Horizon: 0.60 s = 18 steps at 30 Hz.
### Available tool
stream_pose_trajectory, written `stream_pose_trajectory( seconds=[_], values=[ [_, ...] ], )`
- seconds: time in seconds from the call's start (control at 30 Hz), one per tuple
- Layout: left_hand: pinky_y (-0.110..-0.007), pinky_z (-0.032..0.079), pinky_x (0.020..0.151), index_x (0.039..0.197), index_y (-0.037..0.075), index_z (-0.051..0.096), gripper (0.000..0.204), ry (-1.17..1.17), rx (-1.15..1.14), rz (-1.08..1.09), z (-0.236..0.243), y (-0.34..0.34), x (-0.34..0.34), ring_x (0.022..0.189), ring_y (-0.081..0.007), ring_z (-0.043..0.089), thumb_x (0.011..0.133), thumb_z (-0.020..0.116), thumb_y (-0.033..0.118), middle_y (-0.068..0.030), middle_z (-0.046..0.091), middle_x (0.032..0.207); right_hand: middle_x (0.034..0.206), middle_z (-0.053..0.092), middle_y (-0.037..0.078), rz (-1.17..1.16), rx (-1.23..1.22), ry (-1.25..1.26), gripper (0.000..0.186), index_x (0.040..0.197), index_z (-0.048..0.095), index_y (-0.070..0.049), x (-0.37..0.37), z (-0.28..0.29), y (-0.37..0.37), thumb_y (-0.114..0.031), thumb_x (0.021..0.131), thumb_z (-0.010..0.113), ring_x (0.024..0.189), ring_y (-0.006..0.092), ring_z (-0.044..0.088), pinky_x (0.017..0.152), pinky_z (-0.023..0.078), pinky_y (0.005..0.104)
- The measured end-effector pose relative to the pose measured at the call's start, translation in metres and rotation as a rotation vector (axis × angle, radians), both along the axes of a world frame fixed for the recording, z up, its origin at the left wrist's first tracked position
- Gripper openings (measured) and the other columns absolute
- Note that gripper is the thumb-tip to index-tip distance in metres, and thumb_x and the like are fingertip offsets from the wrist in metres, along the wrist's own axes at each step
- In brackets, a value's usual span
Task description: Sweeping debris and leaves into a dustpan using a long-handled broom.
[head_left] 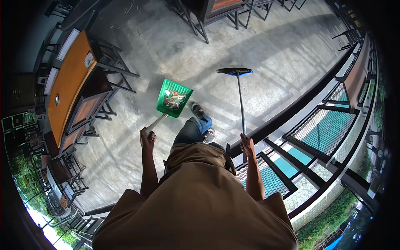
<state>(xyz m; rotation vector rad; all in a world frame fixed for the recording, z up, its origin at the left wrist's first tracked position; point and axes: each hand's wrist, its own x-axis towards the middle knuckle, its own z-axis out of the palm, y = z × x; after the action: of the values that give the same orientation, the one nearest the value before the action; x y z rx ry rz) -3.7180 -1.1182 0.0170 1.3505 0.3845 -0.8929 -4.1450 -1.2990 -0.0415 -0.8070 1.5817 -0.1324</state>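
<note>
With the left hand (147,136) clenched on the green dustpan (173,98) handle and the right hand (247,143) grasping the broom (236,71), I'd keep that loaded pan level.

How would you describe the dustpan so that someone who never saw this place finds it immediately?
Start from the long orange-topped table on the left of the concrete floor. Just to its right, the left hand holds a pale handle that leads up to the green dustpan. It is the only bright green thing over the floor, with litter inside, unlike the dark-headed broom in the right hand.
</note>
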Motion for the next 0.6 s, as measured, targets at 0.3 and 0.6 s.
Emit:
stream_pose_trajectory(
  seconds=[0.3,0.6],
  values=[
    [-0.024,0.033,0.05,0.096,0.012,0.044,0.032,0.072,0.059,-0.025,-0.048,-0.133,0.008,0.051,-0.0114,0.04,0.075,0.05,0.035,-0.0022,0.042,0.065,0.042,0.039,0.0,0.131,-0.172,0.219,0.04,0.055,0.044,-0.004,0.001,0.022,-0.088,-0.035,0.08,0.05,0.033,0.0101,0.041,0.031,0.031,0.0252],
    [-0.024,0.032,0.052,0.09,0.015,0.046,0.027,0.043,-0.118,-0.019,-0.039,-0.208,-0.027,0.051,-0.01,0.039,0.077,0.049,0.039,0.0005,0.041,0.063,0.045,0.045,0.006,0.561,-0.599,0.108,0.047,0.059,0.052,0.001,-0.009,0.016,-0.249,-0.04,0.079,0.043,0.036,0.0138,0.045,0.034,0.036,0.0268]
  ],
)
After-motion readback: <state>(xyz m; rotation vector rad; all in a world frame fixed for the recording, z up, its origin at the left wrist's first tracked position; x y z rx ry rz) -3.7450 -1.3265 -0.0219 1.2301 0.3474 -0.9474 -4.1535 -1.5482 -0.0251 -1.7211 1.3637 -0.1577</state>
